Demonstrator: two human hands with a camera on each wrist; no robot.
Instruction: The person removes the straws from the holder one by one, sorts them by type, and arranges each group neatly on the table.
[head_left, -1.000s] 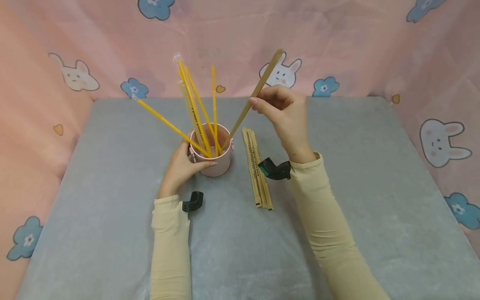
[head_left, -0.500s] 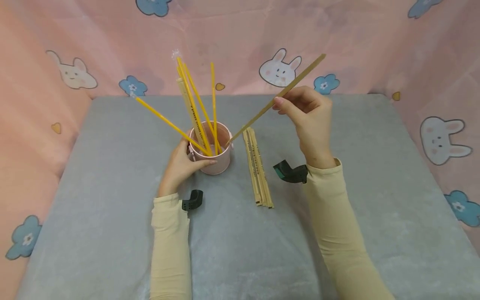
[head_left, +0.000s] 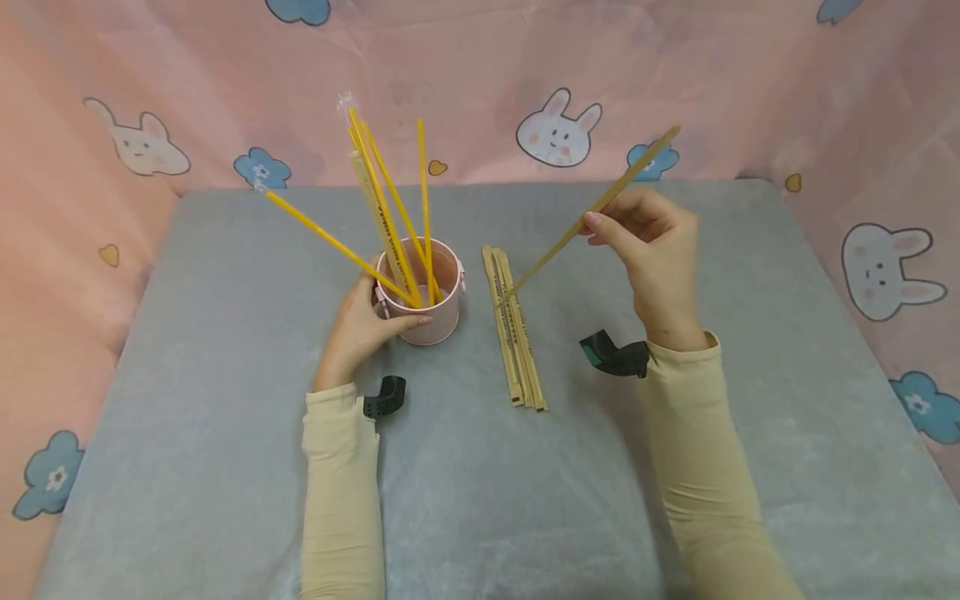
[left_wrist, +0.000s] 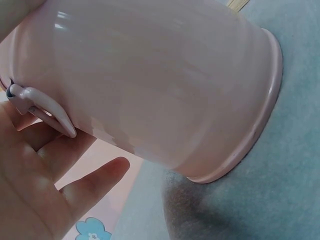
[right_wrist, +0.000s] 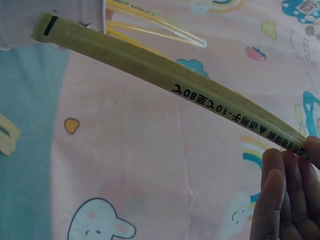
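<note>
In the head view my left hand (head_left: pixel 354 332) holds a small pink metal bucket (head_left: pixel 433 327) by its side, thumb across the front. Fingers lie beside its handle (left_wrist: pixel 47 107) in the left wrist view. Several yellow straws (head_left: pixel 322 236), some with clear wrapper ends, lean out of the bucket alongside a straw in a tan paper sleeve (head_left: pixel 369 185). Between thumb and fingertips, my right hand (head_left: pixel 663 262) pinches a paper-wrapped straw (head_left: pixel 558 247), slanting down to the left. Its lower end overlaps a small pile of paper-wrapped straws (head_left: pixel 517 350). Black print shows on the held sleeve.
A grey cloth (head_left: pixel 457 483) covers the table. Pink curtains (head_left: pixel 465 75) with rabbits and blue flowers stand behind it and on both sides. Each sleeved wrist carries a black camera mount (head_left: pixel 613 355).
My right hand has moved right, drawing the wrapped straw's lower end out of the bucket and over the pile. My left hand keeps its hold on the bucket.
</note>
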